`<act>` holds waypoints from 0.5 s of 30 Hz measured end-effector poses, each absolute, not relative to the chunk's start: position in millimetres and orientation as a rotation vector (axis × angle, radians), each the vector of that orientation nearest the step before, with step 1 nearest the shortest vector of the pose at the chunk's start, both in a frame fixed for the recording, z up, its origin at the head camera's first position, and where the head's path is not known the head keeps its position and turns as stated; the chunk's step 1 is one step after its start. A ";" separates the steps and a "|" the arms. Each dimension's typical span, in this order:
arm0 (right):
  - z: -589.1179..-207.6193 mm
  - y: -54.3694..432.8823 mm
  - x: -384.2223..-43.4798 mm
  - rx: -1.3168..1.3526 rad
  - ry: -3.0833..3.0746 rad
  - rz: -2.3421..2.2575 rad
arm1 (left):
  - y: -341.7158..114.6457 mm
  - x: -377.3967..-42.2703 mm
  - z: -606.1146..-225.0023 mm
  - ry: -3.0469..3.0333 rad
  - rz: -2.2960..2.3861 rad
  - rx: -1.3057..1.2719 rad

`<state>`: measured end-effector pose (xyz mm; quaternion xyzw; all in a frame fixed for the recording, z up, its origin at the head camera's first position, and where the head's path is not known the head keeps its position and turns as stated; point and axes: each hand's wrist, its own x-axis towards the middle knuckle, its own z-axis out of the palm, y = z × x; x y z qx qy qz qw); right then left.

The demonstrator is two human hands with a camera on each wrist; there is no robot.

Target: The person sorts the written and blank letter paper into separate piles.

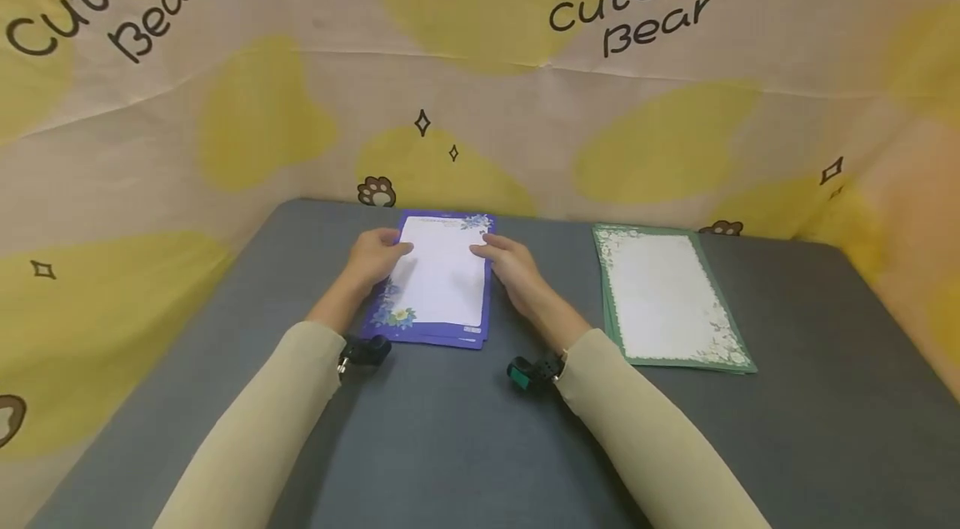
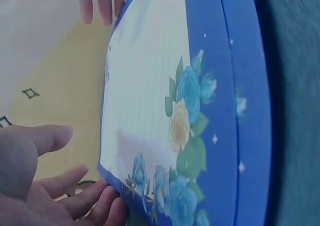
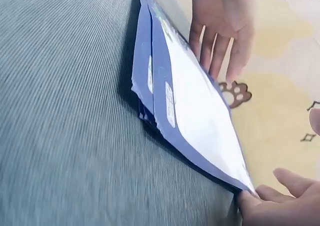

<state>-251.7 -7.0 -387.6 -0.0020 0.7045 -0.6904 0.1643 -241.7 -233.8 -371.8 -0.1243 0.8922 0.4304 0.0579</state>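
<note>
A stack of blue-bordered floral paper sheets (image 1: 444,283) lies between the two hands, its sheets slightly out of line along the near edge. My left hand (image 1: 372,257) is at the left side, fingertips right at the edge and thumb raised over the white middle. At the opposite side, my right hand (image 1: 517,269) has its fingers against the edge and its thumb lifted above the paper. In the left wrist view, blue roses (image 2: 189,86) decorate the top sheet. From the right wrist, offset sheet layers (image 3: 145,61) show at the near edge.
A second stack of paper with a green leafy border (image 1: 667,296) lies to the right on the grey table (image 1: 450,446). Behind the table hangs a yellow-and-cream printed cloth (image 1: 480,96). Each wrist carries a small black device (image 1: 366,350).
</note>
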 end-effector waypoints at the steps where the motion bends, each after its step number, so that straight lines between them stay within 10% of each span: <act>1: -387.6 -5.7 -251.2 -0.013 2.017 -1.967 | -233.4 -242.1 -372.2 2.703 1.308 -0.364; 15: -386.2 18.6 -254.4 0.016 2.278 -1.732 | -214.0 -245.3 -376.8 2.654 1.355 -0.346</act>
